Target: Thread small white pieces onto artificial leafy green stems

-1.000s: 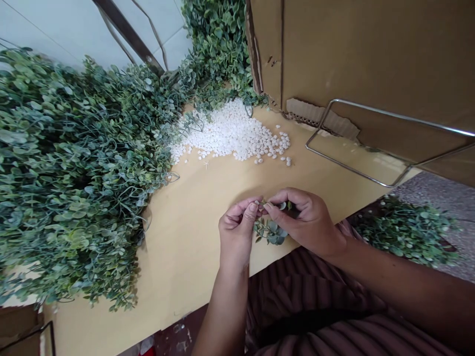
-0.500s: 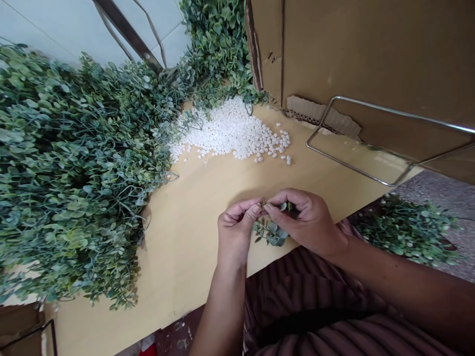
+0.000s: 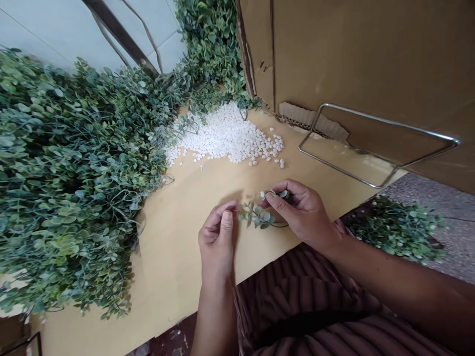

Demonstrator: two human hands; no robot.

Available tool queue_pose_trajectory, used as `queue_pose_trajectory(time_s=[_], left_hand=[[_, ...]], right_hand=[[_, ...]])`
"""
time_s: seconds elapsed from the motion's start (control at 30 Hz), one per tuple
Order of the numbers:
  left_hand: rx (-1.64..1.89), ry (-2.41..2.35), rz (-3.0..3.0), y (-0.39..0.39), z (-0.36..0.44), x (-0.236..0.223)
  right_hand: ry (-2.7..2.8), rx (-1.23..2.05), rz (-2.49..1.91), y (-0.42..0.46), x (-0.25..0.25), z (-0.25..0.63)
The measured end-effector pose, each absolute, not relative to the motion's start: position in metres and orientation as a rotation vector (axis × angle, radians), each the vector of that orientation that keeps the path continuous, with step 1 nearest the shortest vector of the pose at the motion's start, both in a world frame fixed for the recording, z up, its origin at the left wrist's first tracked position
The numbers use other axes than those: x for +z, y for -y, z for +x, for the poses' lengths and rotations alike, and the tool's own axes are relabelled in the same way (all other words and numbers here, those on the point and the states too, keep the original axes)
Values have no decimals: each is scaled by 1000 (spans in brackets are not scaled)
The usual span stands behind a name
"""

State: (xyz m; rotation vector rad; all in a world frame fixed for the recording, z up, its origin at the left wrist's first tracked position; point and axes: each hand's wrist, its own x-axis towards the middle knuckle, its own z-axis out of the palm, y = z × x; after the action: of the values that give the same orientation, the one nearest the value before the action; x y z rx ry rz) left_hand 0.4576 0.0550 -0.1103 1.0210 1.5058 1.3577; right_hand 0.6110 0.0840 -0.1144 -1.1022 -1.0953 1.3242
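Note:
My right hand [image 3: 302,210] is closed around an artificial leaf sprig [image 3: 263,217], its thumb and forefinger pinching the stem. A small white bead [image 3: 262,195] shows at the tip of that pinch. The sprig's grey-green leaves hang out leftward below the thumb. My left hand [image 3: 218,230] is closed, thumb against forefinger, right by the leafy end; whether something is between these fingertips I cannot make out. Beyond both hands a heap of white beads [image 3: 230,136] lies on the tan tabletop [image 3: 178,247].
A big mass of artificial greenery [image 3: 74,183] covers the left side, with more greenery [image 3: 213,49] behind the beads. At right stand a cardboard box [image 3: 356,59] and a bent metal wire frame [image 3: 345,170]. Another leafy bunch [image 3: 401,227] lies beyond my right forearm.
My hands have parted: the left moved left and slightly down from the right. A white bead now shows at my right fingertips, and the sprig's leaves point further left.

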Motion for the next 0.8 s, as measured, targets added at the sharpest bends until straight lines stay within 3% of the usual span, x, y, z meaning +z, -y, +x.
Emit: queue_pose_trajectory(time_s=[0.23, 0.5, 0.8], left_hand=[[1132, -1549, 1303, -54, 463, -103], [1121, -1483, 1110, -65, 472, -102], [1331, -1563, 1303, -61, 472, -102]], right_hand=[[1055, 1396, -1013, -85, -118, 613], [1283, 1399, -755, -87, -117, 625], [1572, 1010, -996, -85, -121, 607]])
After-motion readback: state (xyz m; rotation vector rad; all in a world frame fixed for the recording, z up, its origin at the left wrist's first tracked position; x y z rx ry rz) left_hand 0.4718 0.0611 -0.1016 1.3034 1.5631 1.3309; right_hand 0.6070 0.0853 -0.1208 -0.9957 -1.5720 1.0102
